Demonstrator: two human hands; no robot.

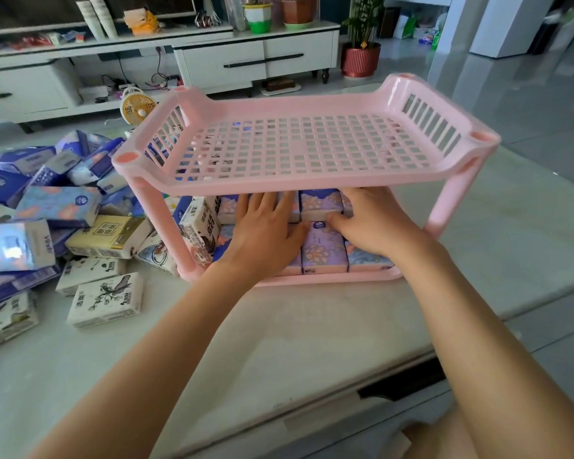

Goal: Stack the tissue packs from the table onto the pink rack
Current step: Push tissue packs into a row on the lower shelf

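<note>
A pink two-tier rack (312,180) stands on the pale table (279,332). Its top shelf holds nothing. Purple flowered tissue packs (323,248) lie in rows on the bottom shelf, and a white pack (201,228) stands at the shelf's left end. Both my hands reach under the top shelf. My left hand (265,226) lies flat with spread fingers on the packs. My right hand (368,220) rests on the packs too, thumb pressing the purple pack between the hands. A heap of loose tissue packs (57,226), blue, white and yellow, lies left of the rack.
The table's front edge runs diagonally at the lower right, with tiled floor (527,104) beyond. A small orange fan (138,106) sits behind the heap. A white TV cabinet (212,58) and a potted plant (360,58) stand farther back.
</note>
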